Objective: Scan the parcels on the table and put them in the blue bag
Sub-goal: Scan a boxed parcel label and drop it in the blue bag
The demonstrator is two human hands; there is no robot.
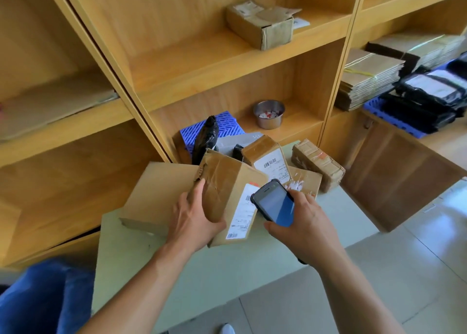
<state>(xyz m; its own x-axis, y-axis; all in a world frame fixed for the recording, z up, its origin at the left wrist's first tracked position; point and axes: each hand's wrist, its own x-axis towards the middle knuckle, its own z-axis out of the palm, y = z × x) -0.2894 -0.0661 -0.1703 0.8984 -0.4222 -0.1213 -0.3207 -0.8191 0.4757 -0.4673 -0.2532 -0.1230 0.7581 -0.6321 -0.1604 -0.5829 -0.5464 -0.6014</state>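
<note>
Hands: left hand point(194, 220) grips one taped box point(227, 189) | right hand point(303, 222) grips one scanner point(274, 206) | four other boxes point(318, 164) on table point(202, 278)

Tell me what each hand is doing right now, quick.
Left hand: grips the cardboard parcel.
Right hand: holds the scanner.

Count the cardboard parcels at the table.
5: held box, flat box at left, labelled box behind, box under it, taped box at right; more may be hidden.
</note>
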